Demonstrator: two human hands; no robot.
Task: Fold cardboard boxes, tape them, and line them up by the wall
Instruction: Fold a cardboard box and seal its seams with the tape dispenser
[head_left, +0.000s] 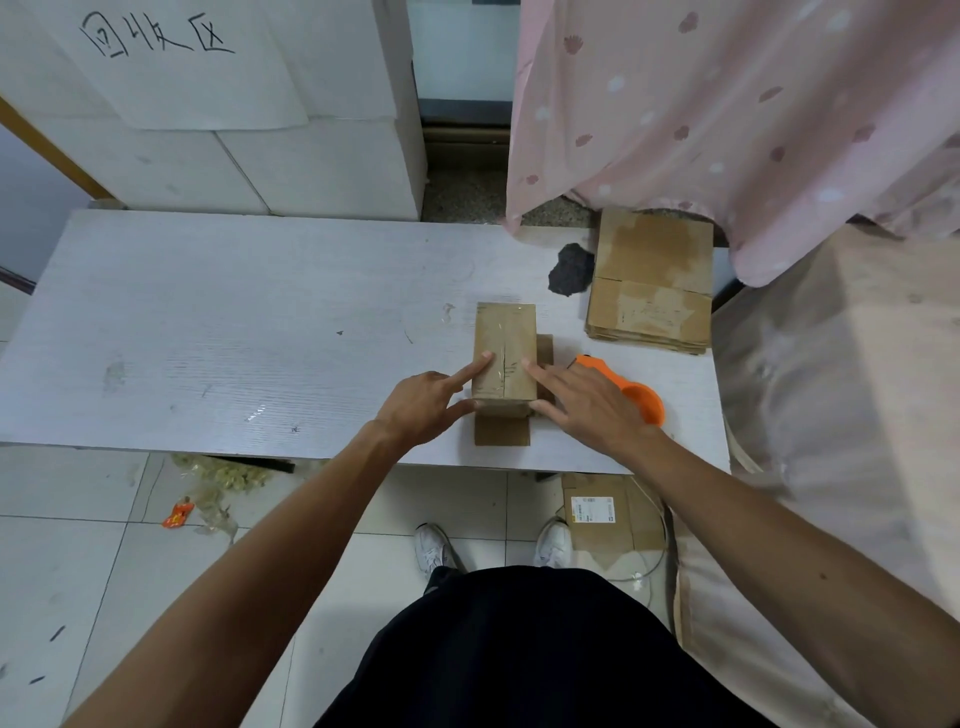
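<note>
- The box (504, 353) stands by the desk's (208, 322) near edge, right of middle (a seam runs along its top)
- On the left hand (426, 410) the grip is wide, forefinger pressing the top
- On the right hand (582, 405) the grip is wide, straight fingers pressing beside the seam
- An orange tape dispenser (641, 397) lies just beside the right hand

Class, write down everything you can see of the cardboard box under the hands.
The cardboard box is brown, standing on the white table. Its top flaps are shut, meeting at a centre seam. Loose flaps splay flat on the table at its near and right sides. The left hand and right hand each press a fingertip on top, either side of the seam.
</note>
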